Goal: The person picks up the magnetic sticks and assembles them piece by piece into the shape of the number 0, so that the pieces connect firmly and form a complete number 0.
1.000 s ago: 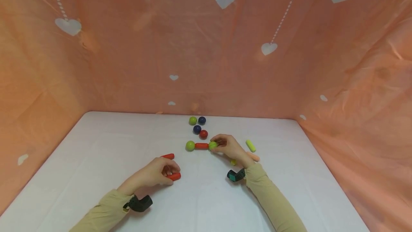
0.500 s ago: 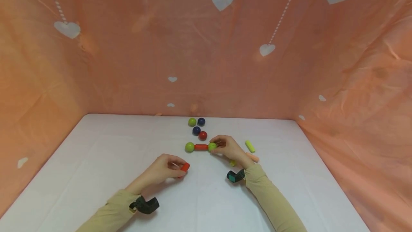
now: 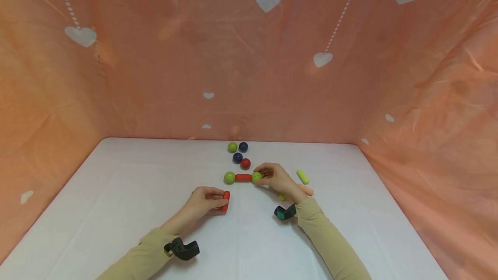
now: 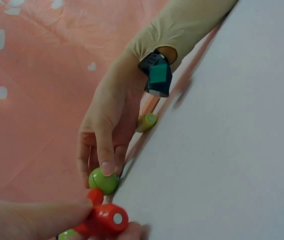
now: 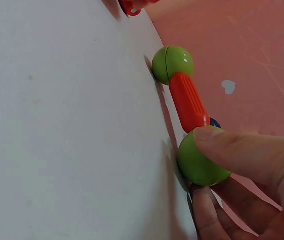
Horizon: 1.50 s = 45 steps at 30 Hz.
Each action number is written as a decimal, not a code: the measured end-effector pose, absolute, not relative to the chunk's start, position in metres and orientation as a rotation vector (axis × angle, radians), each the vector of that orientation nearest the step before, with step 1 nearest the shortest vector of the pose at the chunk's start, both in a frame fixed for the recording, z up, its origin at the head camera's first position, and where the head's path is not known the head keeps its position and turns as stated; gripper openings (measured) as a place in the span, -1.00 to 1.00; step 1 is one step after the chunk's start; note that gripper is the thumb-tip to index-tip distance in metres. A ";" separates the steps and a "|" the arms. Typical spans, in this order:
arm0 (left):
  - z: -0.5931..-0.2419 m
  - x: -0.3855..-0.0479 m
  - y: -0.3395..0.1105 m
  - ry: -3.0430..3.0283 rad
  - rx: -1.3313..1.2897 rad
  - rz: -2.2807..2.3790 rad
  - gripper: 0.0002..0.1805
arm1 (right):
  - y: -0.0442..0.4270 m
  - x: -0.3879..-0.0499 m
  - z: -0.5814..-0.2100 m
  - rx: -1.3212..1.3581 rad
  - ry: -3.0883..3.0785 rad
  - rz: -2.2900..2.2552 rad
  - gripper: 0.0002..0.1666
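My left hand (image 3: 202, 202) pinches a red rod (image 3: 226, 201) between thumb and fingers. One end of this rod, with a pale round disc, faces the left wrist camera. To the right, my right hand (image 3: 276, 177) holds a green ball (image 5: 204, 157) by thumb and fingertips. That ball joins one end of another red rod (image 5: 189, 102), lying across the table, and a second green ball (image 5: 173, 65) is at its other end. The joined piece lies just beyond and to the right of my left hand. A second loose red rod seen earlier is out of sight now.
Beyond the joined piece sit a green ball (image 3: 232, 147), two dark blue balls (image 3: 237, 157) and a red ball (image 3: 245, 163). A yellow-green rod (image 3: 302, 176), an orange rod (image 3: 305, 189) and a partly covered yellow piece (image 3: 281, 196) lie by my right wrist. Orange cloth (image 3: 249, 77) surrounds the white table (image 3: 136, 176).
My left hand has moved right and slightly away from me with the red rod, turning it from sideways to pointing away. The right hand stays on the green ball.
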<state>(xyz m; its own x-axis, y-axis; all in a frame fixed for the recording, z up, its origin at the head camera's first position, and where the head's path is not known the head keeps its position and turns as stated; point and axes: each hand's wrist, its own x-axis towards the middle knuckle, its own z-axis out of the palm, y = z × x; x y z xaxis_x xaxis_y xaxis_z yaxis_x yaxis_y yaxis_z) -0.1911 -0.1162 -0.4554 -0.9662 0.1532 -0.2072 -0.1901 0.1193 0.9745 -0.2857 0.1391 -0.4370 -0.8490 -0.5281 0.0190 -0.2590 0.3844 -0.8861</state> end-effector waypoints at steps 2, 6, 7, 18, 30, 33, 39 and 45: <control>-0.457 -0.193 -0.112 2.149 -0.118 1.937 -0.60 | 0.141 -0.292 -0.447 -0.682 2.384 -1.452 -0.58; -0.459 -0.195 -0.104 2.121 -0.211 1.991 -0.62 | 0.142 -0.296 -0.455 -0.673 2.389 -1.457 -0.59; -0.459 -0.196 -0.103 2.103 -0.223 2.009 -0.62 | 0.143 -0.296 -0.455 -0.672 2.388 -1.458 -0.60; -0.458 -0.202 -0.101 2.043 -0.296 2.105 -0.63 | 0.141 -0.294 -0.451 -0.625 2.396 -1.460 -0.60; -0.458 -0.206 -0.098 2.055 -0.324 2.114 -0.69 | 0.142 -0.294 -0.451 -0.615 2.388 -1.457 -0.58; -0.458 -0.207 -0.097 2.083 -0.324 2.111 -0.69 | 0.142 -0.294 -0.449 -0.610 2.382 -1.455 -0.59; -0.456 -0.208 -0.096 2.120 -0.347 2.096 -0.67 | 0.142 -0.295 -0.450 -0.613 2.375 -1.464 -0.59; -0.456 -0.207 -0.097 2.087 -0.332 2.105 -0.67 | 0.142 -0.294 -0.451 -0.585 2.356 -1.469 -0.59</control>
